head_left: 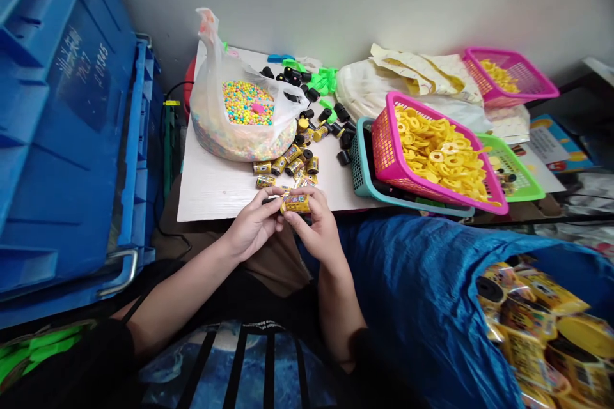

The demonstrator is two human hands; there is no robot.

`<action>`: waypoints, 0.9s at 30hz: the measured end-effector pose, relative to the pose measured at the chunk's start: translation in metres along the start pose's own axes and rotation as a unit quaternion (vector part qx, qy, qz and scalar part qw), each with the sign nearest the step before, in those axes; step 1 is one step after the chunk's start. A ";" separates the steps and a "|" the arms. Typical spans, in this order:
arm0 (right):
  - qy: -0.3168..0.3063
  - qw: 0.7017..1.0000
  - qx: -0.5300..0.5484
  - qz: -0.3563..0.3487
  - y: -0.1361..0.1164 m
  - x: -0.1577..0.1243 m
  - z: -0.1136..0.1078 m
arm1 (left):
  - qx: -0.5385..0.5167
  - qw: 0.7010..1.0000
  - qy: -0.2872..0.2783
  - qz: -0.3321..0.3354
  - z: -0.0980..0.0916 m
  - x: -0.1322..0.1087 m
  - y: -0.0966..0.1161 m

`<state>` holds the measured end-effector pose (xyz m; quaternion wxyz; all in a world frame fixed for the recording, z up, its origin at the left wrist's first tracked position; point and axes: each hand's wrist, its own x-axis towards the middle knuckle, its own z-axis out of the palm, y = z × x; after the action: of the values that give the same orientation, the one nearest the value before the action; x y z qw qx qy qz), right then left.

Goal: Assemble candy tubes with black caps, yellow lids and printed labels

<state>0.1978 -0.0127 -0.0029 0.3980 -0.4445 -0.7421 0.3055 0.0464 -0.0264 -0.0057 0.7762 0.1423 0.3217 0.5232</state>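
Even, soft light; curved wide-angle edges.

Two bare, pale-skinned hands meet just below the centre of the frame, fingers curled inward and closed in a firm grip.
The left hand reaches in from the lower left, its bare forearm slanting up to a gently bent wrist, with the back of the hand turned upward. The right hand rises from the lower centre on a steeper bare forearm, its curled fingers close beside the left hand's. Both arms emerge from dark short sleeves along the bottom of the frame.
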 end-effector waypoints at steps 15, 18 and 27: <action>0.040 0.998 0.023 0.044 0.009 -0.005 0.005 | 0.103 0.987 -0.009 0.123 -0.003 -0.001 -0.009; 0.041 0.998 0.012 0.048 0.006 -0.005 0.007 | 0.073 0.992 -0.001 0.104 -0.004 0.000 -0.008; 0.033 0.984 0.157 0.077 0.008 -0.004 0.012 | 0.105 0.985 0.011 0.138 -0.003 0.001 -0.012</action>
<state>0.1920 -0.0143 -0.0170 0.4622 -0.4421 -0.6350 0.4332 0.0534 -0.0310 -0.0150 0.6738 0.2607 0.3608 0.5899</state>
